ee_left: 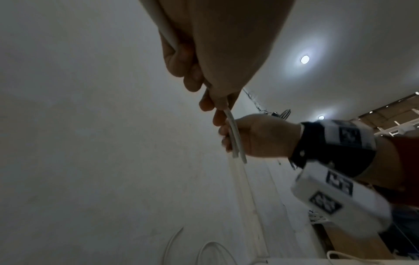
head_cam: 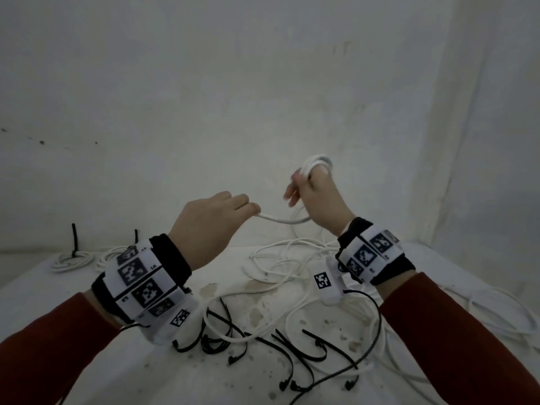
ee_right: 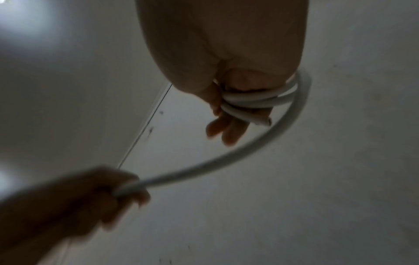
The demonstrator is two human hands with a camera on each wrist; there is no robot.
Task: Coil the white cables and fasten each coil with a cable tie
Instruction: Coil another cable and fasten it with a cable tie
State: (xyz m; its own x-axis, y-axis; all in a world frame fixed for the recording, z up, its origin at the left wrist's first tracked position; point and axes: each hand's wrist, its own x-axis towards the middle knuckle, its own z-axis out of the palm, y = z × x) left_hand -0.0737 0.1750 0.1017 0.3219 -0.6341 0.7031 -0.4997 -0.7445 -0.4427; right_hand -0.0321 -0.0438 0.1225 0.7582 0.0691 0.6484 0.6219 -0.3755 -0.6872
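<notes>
My right hand [head_cam: 304, 182] is raised above the table, and several turns of a white cable coil [head_cam: 317, 163] are wound round it. In the right wrist view the coil [ee_right: 249, 102] crosses the palm under the thumb, its cut end [ee_right: 265, 122] sticks out, and the other fingers [ee_right: 226, 130] hang fairly straight. From there the cable [head_cam: 283, 220] arcs left to my left hand [head_cam: 254, 210], which pinches it between thumb and fingers [ee_left: 204, 105]. Black cable ties [head_cam: 292, 355] lie scattered on the white table [head_cam: 43, 287] below my wrists.
A tangle of loose white cables [head_cam: 286, 264] lies under my hands, and more cable [head_cam: 496, 314] trails off at the right. Two coils [head_cam: 73, 260] with upright black ties [head_cam: 74, 238] rest at the back left by the white wall.
</notes>
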